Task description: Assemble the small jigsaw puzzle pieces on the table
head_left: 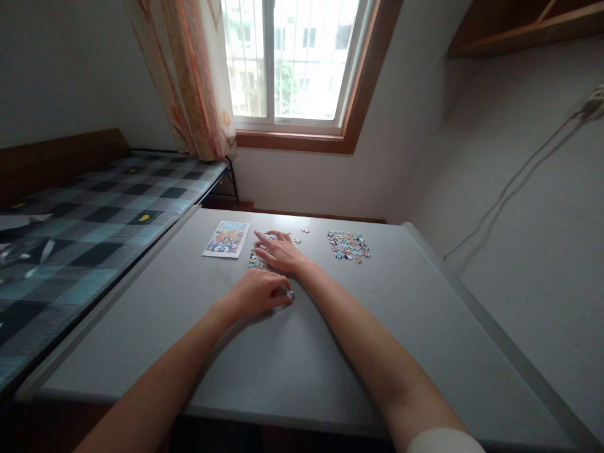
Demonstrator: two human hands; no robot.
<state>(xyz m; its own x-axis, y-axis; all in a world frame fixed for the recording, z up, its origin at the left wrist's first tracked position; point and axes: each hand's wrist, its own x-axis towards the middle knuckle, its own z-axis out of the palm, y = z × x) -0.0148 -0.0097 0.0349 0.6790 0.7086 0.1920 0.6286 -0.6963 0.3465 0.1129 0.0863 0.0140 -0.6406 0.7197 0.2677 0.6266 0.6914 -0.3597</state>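
While daylight is filling the window beyond the table, I am watching from afar as two bare hands are working close together over a patch of jigsaw puzzle. The right hand is lying palm down across the puzzle, its fingers spread apart and pointing left; the coloured surface is showing between and just below them. Whether those fingers are pressing on it, I cannot tell. Nearer the camera, the left hand is resting with its fingers curling toward the thumb, and a small piece or two is sitting right at their tips; whether they are gripping it, I cannot tell. Past the right hand's knuckles, a few stray pieces are lying apart. Farther right, well clear of both hands, a spread of loose pieces is covering part of the table. Left of the puzzle, a picture card is lying flat. Alongside, a bed is showing its checked cover, and a curtain is hanging by the window.
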